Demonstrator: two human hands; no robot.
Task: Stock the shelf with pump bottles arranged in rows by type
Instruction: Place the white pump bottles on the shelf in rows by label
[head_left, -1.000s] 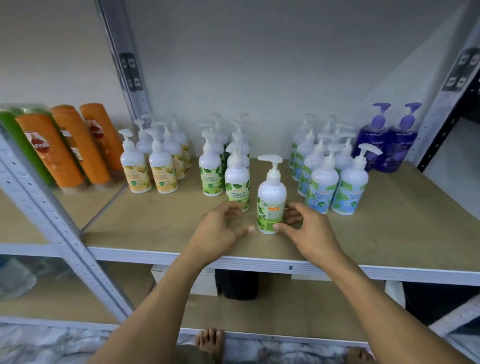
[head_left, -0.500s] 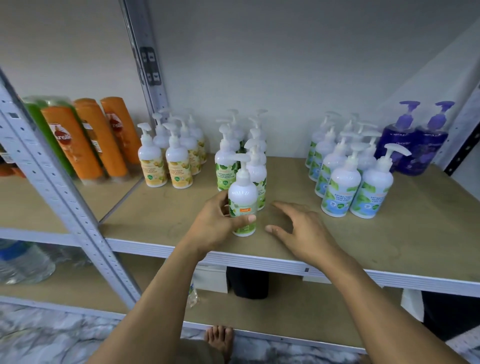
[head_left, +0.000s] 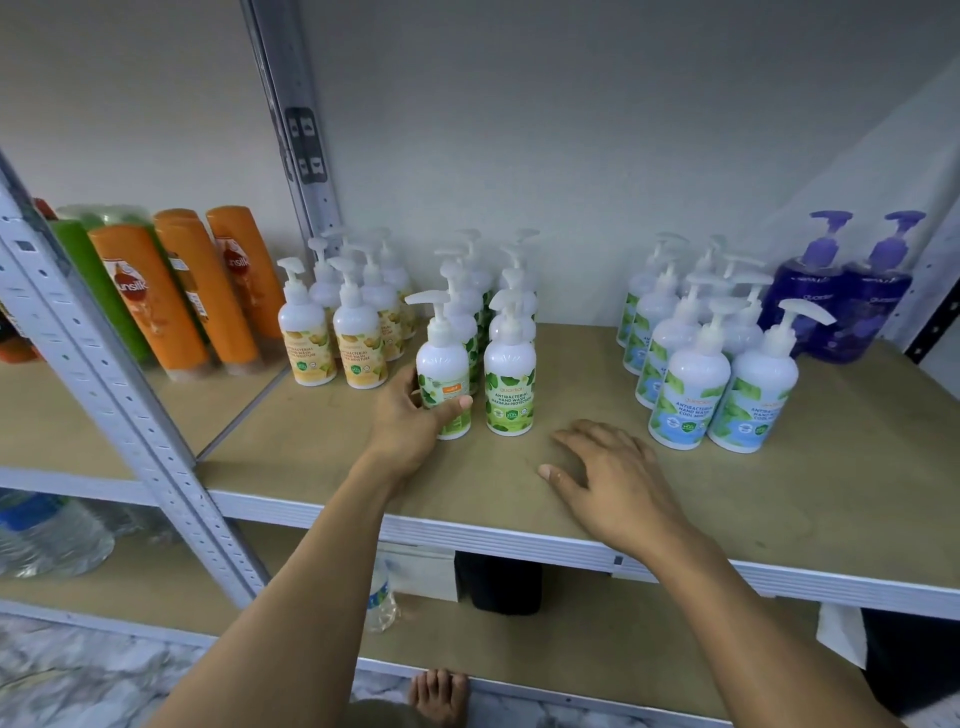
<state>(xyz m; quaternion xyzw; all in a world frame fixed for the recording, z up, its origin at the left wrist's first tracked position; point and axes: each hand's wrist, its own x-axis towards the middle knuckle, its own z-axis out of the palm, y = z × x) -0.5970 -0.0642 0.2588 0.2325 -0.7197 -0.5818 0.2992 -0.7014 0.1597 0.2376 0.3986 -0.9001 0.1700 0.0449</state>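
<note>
At the front of the green rows, the grip of the left hand (head_left: 410, 415) is wrapped round the lower body of a green bottle (head_left: 442, 364), with the thumb across the label and the fingers behind. The bottle seems to stand upright on the shelf (head_left: 311, 462), its long axis vertical and its spout pointing left. A slim gap parts it from its neighbour (head_left: 510, 384) on the right.

The right hand (head_left: 618, 483) lies right of the held bottle and nearer the shelf edge, fingers flat and holding nothing, so the left hand is the nearer.

Behind these two run two green files of roughly three more each, though overlap blurs the count. Left of the held bottle are the yellow bottles (head_left: 332, 343), two in front. Well to the right are the blue bottles (head_left: 696, 395), two in front, then two purple bottles (head_left: 852, 312). Furthest left stand three orange bottles (head_left: 171, 301).
</note>
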